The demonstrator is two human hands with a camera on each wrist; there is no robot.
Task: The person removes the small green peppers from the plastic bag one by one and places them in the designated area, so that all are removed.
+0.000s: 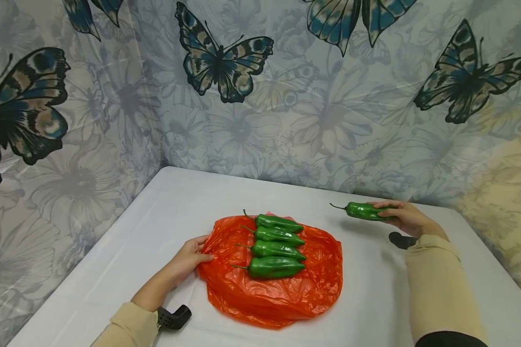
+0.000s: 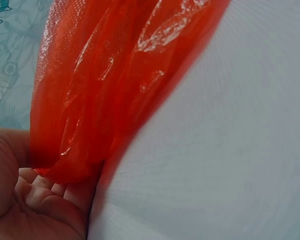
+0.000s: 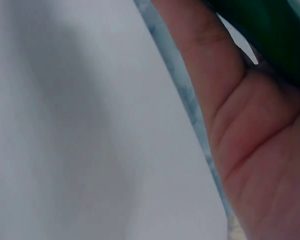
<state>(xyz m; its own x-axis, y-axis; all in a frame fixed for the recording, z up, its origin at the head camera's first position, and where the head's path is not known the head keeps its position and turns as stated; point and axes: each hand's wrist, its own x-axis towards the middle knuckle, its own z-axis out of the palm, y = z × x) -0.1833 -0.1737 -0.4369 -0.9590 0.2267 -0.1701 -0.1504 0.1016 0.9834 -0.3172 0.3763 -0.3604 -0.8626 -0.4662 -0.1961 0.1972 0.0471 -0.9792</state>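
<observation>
Left hand [image 1: 188, 260]: thumb and fingers pinch the left edge of the red plastic bag; the left wrist view shows the thumb over the film and the fingers folded beneath it.
Red plastic bag [image 1: 269, 301]: spread, crumpled and glossy, on the white table [image 1: 191, 197], with four green peppers on top of it.
Row on the bag: the farthest pepper [image 1: 278, 222], the second pepper [image 1: 279, 236], the third pepper [image 1: 279, 250] and the nearest pepper [image 1: 275, 268] lie side by side, stems to the left and tips to the right; whether they touch one another is hard to tell.
Right hand [image 1: 404, 217]: thumb and fingers grip the held pepper around its tip end.
Held pepper [image 1: 360, 211]: a fifth green one, near the far edge of the table, beyond the bag and to its right, apart from it; its stem points left, and a shadow falls on the table below it.
Sleeves: beige on both arms, the left sleeve [image 1: 132, 325] and the right sleeve [image 1: 443, 284].
Wrists: a black device [image 1: 175, 318] at the left, another black device [image 1: 401, 240] at the right.
Backdrop: floral wall covering [image 1: 243, 140] with large blue-and-black butterflies.
</observation>
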